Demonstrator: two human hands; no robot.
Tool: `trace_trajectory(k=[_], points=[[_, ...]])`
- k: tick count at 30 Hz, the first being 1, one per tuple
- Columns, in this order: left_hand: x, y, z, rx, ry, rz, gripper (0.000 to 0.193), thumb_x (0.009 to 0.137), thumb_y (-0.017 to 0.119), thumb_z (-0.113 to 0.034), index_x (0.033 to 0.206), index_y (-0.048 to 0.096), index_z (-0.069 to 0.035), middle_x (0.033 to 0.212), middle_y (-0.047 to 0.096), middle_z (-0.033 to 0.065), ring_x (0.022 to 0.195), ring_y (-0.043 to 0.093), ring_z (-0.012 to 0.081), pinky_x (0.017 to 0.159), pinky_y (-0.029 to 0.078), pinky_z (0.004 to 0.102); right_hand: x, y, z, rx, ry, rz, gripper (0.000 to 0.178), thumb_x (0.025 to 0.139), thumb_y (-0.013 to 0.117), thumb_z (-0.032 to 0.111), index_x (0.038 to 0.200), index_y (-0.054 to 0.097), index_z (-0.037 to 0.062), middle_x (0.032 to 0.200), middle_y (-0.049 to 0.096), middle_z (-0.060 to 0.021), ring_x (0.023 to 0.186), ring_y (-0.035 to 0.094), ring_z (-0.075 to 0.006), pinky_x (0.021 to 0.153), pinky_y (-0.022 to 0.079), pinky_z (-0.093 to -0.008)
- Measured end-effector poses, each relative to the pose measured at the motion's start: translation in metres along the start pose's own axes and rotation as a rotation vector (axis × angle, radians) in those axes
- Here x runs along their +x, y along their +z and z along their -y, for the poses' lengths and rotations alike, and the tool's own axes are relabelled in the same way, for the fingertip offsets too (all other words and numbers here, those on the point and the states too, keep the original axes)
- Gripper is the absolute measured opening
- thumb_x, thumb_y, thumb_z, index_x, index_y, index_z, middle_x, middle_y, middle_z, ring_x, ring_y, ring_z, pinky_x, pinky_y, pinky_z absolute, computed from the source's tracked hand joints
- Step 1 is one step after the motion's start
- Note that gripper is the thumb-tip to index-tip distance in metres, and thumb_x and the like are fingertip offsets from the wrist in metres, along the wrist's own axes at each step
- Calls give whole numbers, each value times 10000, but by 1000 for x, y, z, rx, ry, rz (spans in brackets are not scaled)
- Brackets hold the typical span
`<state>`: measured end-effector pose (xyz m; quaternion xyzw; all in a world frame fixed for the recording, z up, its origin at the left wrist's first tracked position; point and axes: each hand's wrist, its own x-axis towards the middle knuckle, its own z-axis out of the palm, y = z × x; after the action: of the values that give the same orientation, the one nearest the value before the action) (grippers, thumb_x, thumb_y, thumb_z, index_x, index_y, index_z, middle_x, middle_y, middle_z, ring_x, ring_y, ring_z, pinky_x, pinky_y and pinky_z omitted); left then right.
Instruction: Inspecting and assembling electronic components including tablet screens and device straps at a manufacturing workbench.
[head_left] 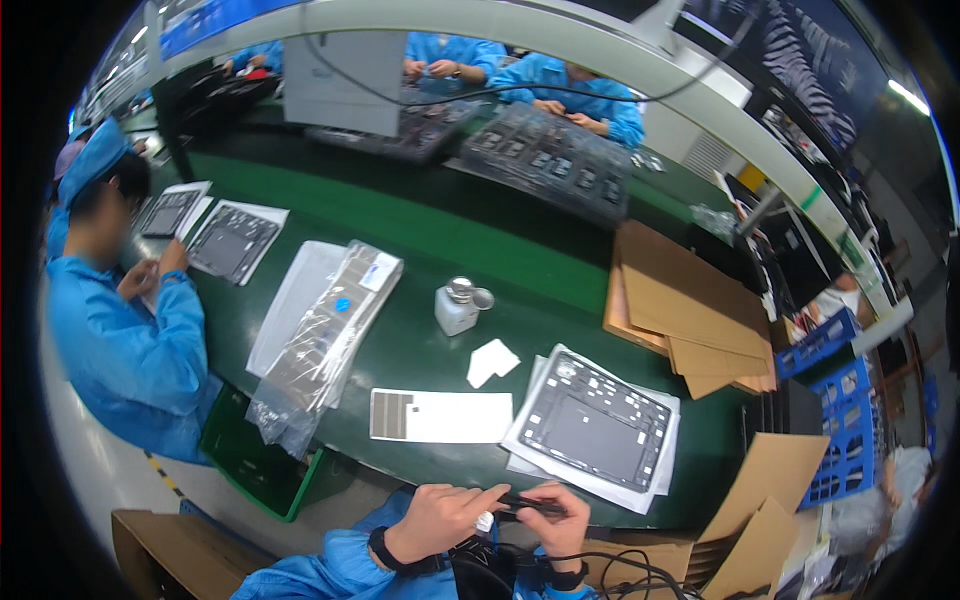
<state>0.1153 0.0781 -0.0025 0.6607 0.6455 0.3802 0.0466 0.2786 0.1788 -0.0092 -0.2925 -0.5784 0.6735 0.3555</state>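
My left hand and my right hand meet close to my body, just off the near edge of the table. A slim black object is gripped in my right hand; its kind is too small to tell. My left index finger reaches across to its end, and the other fingers are curled. A small white piece shows under my left fingers. Beyond my hands lie a white sheet with dark strips and a dark tablet-like housing on white paper.
A white dispenser bottle and white paper pieces stand mid-table. Left are bagged strips and a green bin; right, cardboard sheets. A co-worker sits left; others work opposite, near clear trays. Black cables hang by my right wrist.
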Motion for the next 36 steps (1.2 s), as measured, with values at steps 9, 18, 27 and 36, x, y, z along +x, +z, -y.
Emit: trace_trajectory(k=[9,18,27,36], points=[[-26,-25,43,40,-194,-277,328,743,715,-116,1065,676,-69,663,636,63,548,631,215,495,475,326,39,72,-15,-433,-267,101,195,759,726,-44,947,731,5,926,709,-114,841,682,-182,750,532,-278],[-54,-15,82,449,-247,116,458,884,613,-273,1324,563,-158,616,582,13,472,602,179,449,456,302,98,104,-43,-594,-334,198,191,795,724,9,981,682,0,911,731,-111,838,716,-208,736,542,-288],[-54,-10,88,385,-325,-1,442,874,640,-248,1288,586,-105,589,579,26,443,581,186,445,461,304,103,113,-42,-668,-250,283,187,811,731,53,985,682,7,927,727,-129,859,719,-235,742,548,-303],[-48,-12,91,346,-337,-27,406,896,604,-223,1263,573,-53,597,587,33,475,615,188,452,473,303,109,113,-44,-743,-264,343,206,820,730,74,999,654,8,926,722,-137,861,719,-254,726,549,-312]])
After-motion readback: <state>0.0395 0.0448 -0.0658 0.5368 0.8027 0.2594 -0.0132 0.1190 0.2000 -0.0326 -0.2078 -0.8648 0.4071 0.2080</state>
